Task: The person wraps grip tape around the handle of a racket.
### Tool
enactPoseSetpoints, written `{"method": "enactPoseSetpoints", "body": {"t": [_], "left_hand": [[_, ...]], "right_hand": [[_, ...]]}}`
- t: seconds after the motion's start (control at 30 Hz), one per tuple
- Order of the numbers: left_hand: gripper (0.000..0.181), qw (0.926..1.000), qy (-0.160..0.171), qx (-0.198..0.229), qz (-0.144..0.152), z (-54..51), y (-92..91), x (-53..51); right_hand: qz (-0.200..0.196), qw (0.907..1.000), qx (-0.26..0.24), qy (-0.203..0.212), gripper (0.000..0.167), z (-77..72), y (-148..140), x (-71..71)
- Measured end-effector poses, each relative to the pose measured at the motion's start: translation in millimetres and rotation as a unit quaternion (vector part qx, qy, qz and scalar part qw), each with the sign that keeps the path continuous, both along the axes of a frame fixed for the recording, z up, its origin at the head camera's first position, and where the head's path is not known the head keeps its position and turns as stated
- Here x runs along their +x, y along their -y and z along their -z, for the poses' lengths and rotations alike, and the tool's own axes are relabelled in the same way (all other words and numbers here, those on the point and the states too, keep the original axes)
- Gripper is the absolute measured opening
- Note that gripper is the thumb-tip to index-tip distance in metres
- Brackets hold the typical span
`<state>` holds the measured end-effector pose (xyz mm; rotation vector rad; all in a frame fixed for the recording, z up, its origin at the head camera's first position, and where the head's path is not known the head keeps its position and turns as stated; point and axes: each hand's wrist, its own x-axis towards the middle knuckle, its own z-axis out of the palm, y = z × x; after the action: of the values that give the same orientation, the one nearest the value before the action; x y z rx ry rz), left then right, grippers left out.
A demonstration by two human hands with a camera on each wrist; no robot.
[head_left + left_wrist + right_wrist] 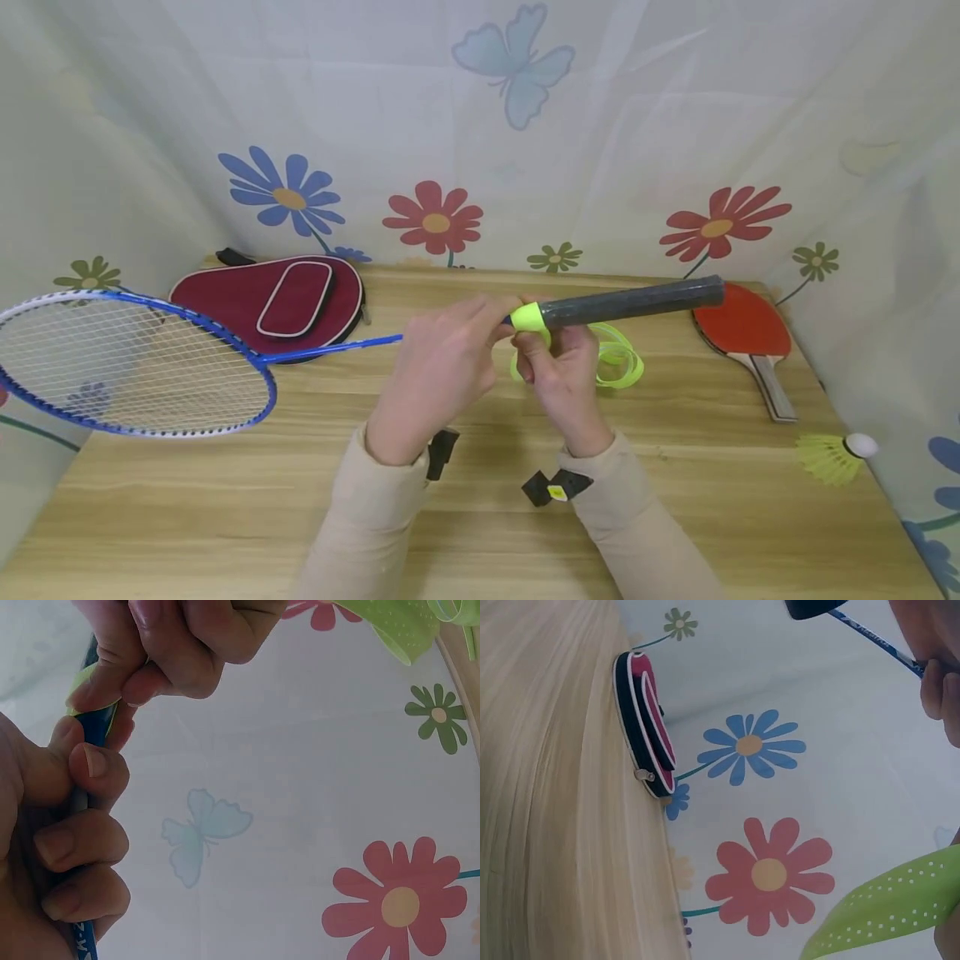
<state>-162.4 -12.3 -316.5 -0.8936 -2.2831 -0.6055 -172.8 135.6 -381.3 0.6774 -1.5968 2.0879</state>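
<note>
Fingers of the left hand (450, 358) grip the racket (337, 347); those of the right hand (562, 385) pinch the tape (529, 317), frame centre.

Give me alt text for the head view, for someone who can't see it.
A left hand grips a badminton racket above a wooden table while the right hand holds yellow-green tape around it where the dark handle begins. A maroon case lies at back left; a red paddle and a shuttlecock lie at right.
</note>
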Motion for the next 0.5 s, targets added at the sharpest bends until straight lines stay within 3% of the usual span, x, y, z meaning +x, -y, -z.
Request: {"method": "enactPoseSetpoints", "body": {"t": [0.17, 0.27, 0.4, 0.5], "left_hand": [[0.011, 0.9995, 0.029, 0.006, -0.005, -2.9, -0.5, 2.6], [0.017, 0.9985, 0.039, 0.034, 0.02, -4.5, 0.7, 2.5], [0.029, 0.9971, 0.012, 0.049, 0.056, -3.6, 1.3, -0.3], [0.026, 0.9975, -0.026, 0.042, 0.051, -0.7, 0.1, -3.6]], "right_hand": [[0.011, 0.9998, -0.007, 0.012, 0.032, 0.7, 0, 1.6], [0.016, 0.9998, -0.006, 0.008, 0.032, -2.1, -1, 2.9], [0.022, 0.9997, 0.006, 0.013, 0.02, -8.1, -2, 5.9], [0.027, 0.9989, 0.022, 0.031, 0.012, -13.2, -2, 8.9]]}}
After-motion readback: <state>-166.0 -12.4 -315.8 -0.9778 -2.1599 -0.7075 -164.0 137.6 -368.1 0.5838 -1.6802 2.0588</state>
